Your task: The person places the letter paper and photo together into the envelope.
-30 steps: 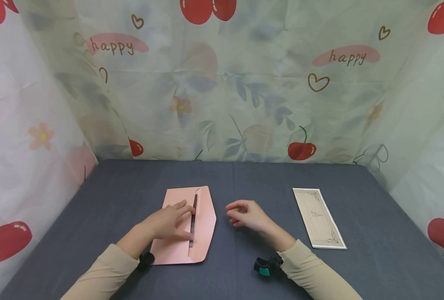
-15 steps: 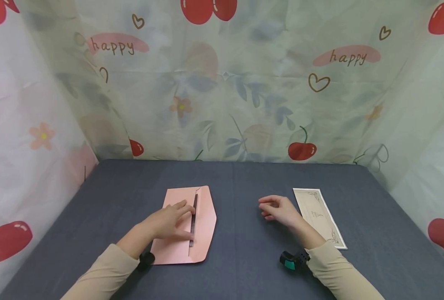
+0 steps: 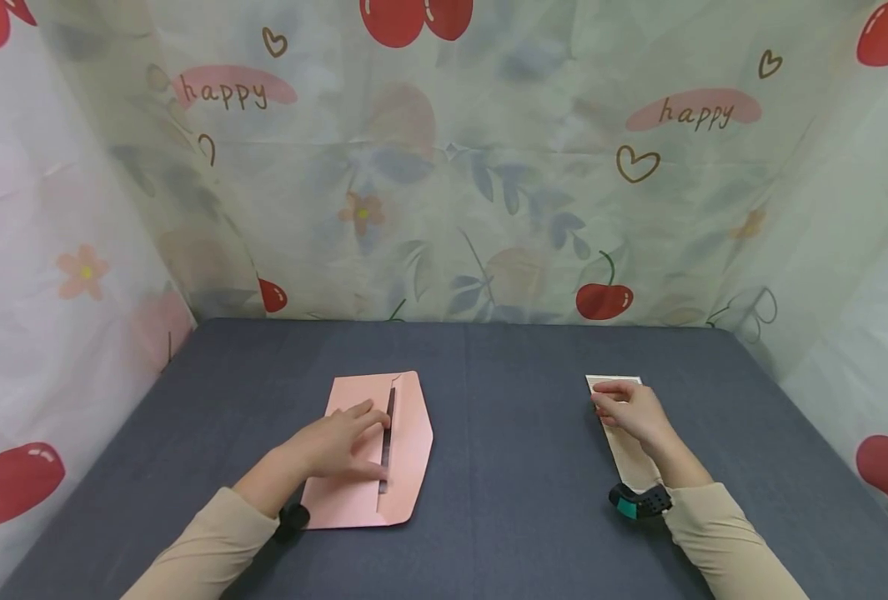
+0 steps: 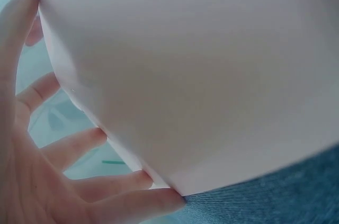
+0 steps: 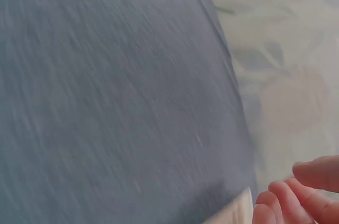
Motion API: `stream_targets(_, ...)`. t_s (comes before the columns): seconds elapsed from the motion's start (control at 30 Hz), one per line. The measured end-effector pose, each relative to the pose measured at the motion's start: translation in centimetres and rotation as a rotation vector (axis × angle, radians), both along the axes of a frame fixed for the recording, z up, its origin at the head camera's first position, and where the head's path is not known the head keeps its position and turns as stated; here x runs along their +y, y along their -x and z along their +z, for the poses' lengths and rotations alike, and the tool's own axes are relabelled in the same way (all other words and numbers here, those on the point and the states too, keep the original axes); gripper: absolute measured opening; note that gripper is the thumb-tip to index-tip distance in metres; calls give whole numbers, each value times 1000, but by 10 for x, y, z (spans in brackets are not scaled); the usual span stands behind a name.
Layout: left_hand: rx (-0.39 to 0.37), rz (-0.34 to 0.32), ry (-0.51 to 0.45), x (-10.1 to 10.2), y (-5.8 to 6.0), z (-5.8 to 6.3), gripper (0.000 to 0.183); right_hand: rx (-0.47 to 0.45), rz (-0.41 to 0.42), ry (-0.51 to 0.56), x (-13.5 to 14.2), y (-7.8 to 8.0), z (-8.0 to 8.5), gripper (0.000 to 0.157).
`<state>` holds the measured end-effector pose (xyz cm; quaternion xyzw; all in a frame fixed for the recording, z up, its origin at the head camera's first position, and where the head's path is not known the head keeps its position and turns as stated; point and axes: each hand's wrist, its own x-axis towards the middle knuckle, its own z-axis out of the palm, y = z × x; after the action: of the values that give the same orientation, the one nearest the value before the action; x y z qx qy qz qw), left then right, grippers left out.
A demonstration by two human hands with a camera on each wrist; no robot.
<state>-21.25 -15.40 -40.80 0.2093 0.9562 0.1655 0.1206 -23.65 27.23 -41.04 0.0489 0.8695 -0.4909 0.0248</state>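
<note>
A pink envelope (image 3: pixel 412 454) lies on the dark grey cloth with its flap unfolded toward the right. My left hand (image 3: pixel 334 440) grips the pocket's edge between thumb and fingers, and a dark slit gapes along it. In the left wrist view the envelope's pale panel (image 4: pixel 190 75) bows, with fingertips along its edge. My right hand (image 3: pixel 634 417) hovers over a long cream card (image 3: pixel 633 460) with a white border, hiding much of its print. Loosely bent, its fingers hold nothing. The right wrist view catches a corner of the card (image 5: pixel 241 208) below those fingers.
The grey cloth (image 3: pixel 504 367) covers the table, and a patterned curtain (image 3: pixel 451 208) with cherries and hearts hangs behind and at both sides. A dark strap with a teal part (image 3: pixel 631 504) sits on the right wrist.
My right hand has moved right, from near the envelope to above the cream card. The left hand and the envelope have stayed where they were.
</note>
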Motion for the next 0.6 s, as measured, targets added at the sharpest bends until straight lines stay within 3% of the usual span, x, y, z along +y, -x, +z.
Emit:
stream_targets(0.2, -6, -1, 0, -1, 1, 0, 60, -25, -101, -19, 25, -2, 2, 44)
stream_targets(0.6, 3, -11, -8, 0, 0, -1, 61, -46, -176, -205, 52, -4, 0, 49)
